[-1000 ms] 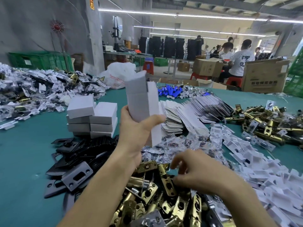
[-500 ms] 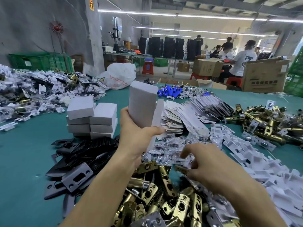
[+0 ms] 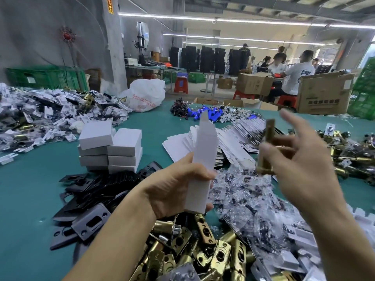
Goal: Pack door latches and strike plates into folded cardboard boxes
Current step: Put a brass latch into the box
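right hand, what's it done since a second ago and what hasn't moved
The right hand rose from the latch pile and now holds a brass latch up beside the white box. The left hand still grips that box upright; the stacked boxes stay put.

**Materials and Surface Finish**

The upright box (image 3: 203, 159) and the stacked boxes (image 3: 109, 147) are white cardboard, matt and smooth. The raised latch (image 3: 268, 134) is brass-coloured metal; blur hides its finish. The latch pile (image 3: 205, 252) is yellow-gold metal, glossy and reflective. The strike plates (image 3: 97, 191) are dark metal with a dull satin sheen. The small bags (image 3: 243, 201) are clear, glossy plastic film. The table cover (image 3: 26, 199) is teal and matt.
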Motion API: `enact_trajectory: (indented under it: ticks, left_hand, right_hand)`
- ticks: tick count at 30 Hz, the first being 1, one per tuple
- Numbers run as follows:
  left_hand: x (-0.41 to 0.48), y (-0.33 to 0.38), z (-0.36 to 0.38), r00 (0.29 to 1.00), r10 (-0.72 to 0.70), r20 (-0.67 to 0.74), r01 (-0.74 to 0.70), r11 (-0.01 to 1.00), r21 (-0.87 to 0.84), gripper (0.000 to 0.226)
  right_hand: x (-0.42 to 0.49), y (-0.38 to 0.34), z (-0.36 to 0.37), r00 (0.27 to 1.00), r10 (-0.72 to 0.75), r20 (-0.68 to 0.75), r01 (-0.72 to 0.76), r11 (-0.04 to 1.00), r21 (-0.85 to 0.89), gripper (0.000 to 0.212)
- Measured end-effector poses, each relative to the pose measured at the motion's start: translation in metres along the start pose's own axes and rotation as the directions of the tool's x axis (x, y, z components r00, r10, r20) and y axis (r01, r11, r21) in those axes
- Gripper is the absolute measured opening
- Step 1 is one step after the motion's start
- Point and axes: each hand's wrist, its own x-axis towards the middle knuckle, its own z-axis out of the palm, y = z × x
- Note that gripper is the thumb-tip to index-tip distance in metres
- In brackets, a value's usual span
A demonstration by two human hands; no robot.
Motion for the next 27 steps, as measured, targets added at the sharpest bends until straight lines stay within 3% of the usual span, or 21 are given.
enact_trajectory:
  ticks: [3,8,12,15,19,21,24,27]
  left_hand:
    - [-0.002,-0.001,0.002,0.994,0.003,0.11,-0.014,0.995,0.099,0.065]
    - [0.001,-0.006,-0.001,0.974,0.012,0.227,-0.052,0.984,0.169,0.075]
    - [-0.001,-0.005,0.002,0.963,0.014,0.268,-0.06,0.984,0.167,0.086]
    - [-0.004,-0.005,0.002,0.952,0.035,0.303,-0.083,0.986,0.148,0.092]
    - [-0.006,-0.003,0.001,0.936,0.042,0.349,-0.083,0.991,0.102,0.103]
    - [-0.006,-0.003,0.002,0.941,0.029,0.336,-0.079,0.988,0.134,0.099]
    - [-0.004,-0.005,0.001,0.96,0.033,0.277,-0.078,0.985,0.153,0.079]
    - [-0.005,-0.006,-0.001,0.953,0.108,0.282,-0.131,0.989,0.066,0.067]
  right_hand:
    - [-0.002,-0.012,0.002,0.978,-0.136,-0.156,0.171,0.956,0.238,0.062]
    - [-0.011,-0.028,0.014,0.971,-0.194,-0.136,0.236,0.858,0.457,0.057]
    - [-0.015,-0.03,0.024,0.956,-0.29,-0.044,0.286,0.889,0.358,0.058]
    - [-0.016,-0.028,0.024,0.959,-0.282,0.022,0.262,0.913,0.311,0.055]
    - [-0.017,-0.028,0.022,0.95,-0.291,0.111,0.262,0.94,0.22,0.018]
    - [-0.018,-0.029,0.023,0.941,-0.308,0.14,0.277,0.94,0.2,0.017]
    - [-0.014,-0.026,0.022,0.953,-0.298,0.055,0.283,0.94,0.189,0.02]
    - [-0.008,-0.016,0.018,0.991,-0.131,0.017,0.127,0.98,0.153,0.014]
